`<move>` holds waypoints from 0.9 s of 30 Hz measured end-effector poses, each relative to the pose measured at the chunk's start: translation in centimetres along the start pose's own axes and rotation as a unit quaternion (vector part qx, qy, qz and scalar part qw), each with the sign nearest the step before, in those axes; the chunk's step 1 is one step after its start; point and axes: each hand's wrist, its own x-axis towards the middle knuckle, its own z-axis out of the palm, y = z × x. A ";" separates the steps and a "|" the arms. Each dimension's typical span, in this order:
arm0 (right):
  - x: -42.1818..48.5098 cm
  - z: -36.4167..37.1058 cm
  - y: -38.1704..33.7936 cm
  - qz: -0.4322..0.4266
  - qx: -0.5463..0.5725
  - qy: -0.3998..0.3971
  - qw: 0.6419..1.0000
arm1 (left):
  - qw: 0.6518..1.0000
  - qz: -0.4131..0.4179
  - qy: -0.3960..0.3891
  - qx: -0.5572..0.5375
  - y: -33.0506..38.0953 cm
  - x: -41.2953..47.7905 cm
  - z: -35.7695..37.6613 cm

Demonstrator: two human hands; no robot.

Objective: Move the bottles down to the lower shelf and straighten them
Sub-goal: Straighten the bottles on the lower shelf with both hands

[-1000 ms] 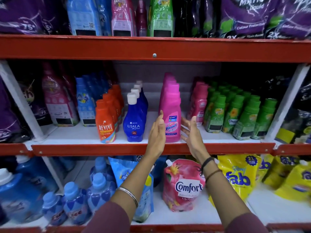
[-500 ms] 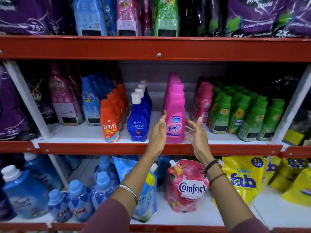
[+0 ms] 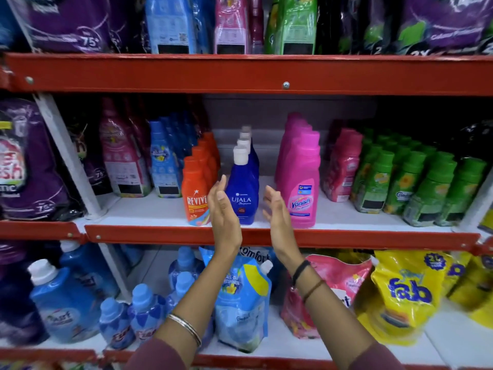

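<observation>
A row of dark blue Ujala bottles [image 3: 243, 193] with white caps stands front to back on the middle shelf [image 3: 266, 237]. My left hand [image 3: 222, 212] is open just left of the front blue bottle, palm facing it. On the bottle's right, my right hand [image 3: 277, 212] is open too, in the gap before the pink Vanish bottles [image 3: 302, 182]. Neither hand grips anything. Orange Revive bottles [image 3: 196, 193] stand right behind my left hand.
Green bottles [image 3: 416, 182] and small pink bottles [image 3: 344, 166] fill the shelf's right side; pouches and blue bottles [image 3: 162, 161] its left. The lower shelf [image 3: 293, 348] holds blue bottles [image 3: 64, 303], Comfort pouches [image 3: 241, 303] and yellow Fab pouches [image 3: 408, 295]. A white upright [image 3: 69, 156] stands at left.
Both hands have shifted left from either side of the front pink Vanish bottle to either side of the front blue Ujala bottle. The view has also turned left.
</observation>
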 end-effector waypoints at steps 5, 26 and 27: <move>1.5 1.5 0.1 0.067 0.020 0.022 0.997 | 0.995 -0.041 -0.088 0.034 -1.5 1.9 -1.5; -0.4 3.3 1.5 -0.079 -0.007 0.120 0.990 | 0.996 0.048 -0.070 -0.037 -0.2 0.9 -4.1; -0.9 4.1 1.6 -0.101 0.006 0.114 0.988 | 0.995 0.071 -0.044 -0.051 -0.1 0.9 -4.8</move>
